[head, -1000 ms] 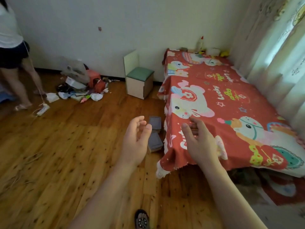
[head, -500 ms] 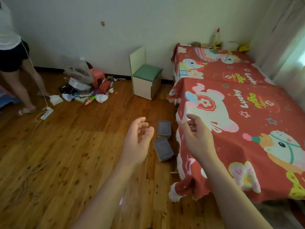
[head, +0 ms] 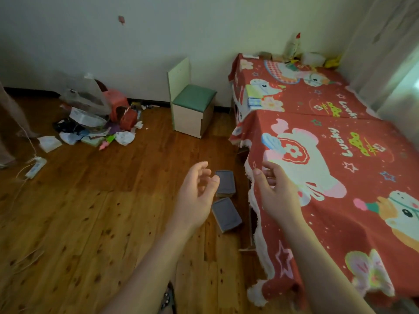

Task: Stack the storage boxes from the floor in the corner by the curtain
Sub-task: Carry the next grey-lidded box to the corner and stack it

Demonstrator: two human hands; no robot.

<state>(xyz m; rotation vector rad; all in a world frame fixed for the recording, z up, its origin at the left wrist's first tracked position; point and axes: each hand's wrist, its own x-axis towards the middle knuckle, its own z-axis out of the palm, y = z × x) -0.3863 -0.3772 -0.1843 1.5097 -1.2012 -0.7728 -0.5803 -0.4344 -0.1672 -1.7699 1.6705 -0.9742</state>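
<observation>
My fingers hung loosely curled on both hands and held nothing. Far to the left, a white power strip lay on the wooden floor with its cord trailing off, and beyond it a heap of bags, paper and a small red stool sat against the wall. A little chair with a green seat stood further along that wall. My left hand was raised in front of me, palm turned inward, above the boards. Just past its fingertips lay the two grey storage boxes: the far box sat flat on the floor, and the near box lay just beside it, turned at a slight angle; both rested close to the edge of the bed. My right hand was raised apart from the left, its palm facing the other, in front of the hanging edge of the red cartoon bedcover. The curtain hung at the far right, beside the bed.
</observation>
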